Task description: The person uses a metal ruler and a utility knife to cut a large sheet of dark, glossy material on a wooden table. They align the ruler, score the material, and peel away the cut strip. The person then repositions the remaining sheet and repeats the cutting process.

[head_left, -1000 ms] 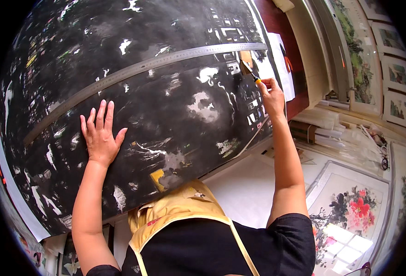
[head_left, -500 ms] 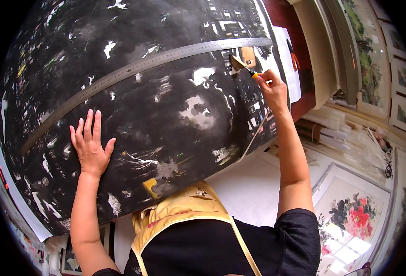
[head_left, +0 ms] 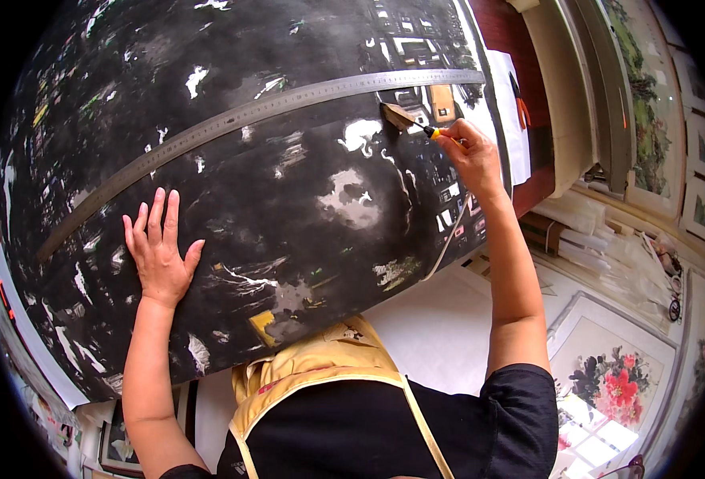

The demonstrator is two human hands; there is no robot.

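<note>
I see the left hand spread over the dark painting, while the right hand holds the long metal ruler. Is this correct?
Not quite. The head view shows the right hand holding a yellow-handled tool, not the ruler. The left hand is spread over the dark painting.

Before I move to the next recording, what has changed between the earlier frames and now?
The right hand has drawn the triangular-bladed tool leftward, so the blade now lies left of the tan patch it overlapped at first. Nothing was taken up or let go. The left hand stays spread on the dark painting, and the metal ruler lies as before.
</note>
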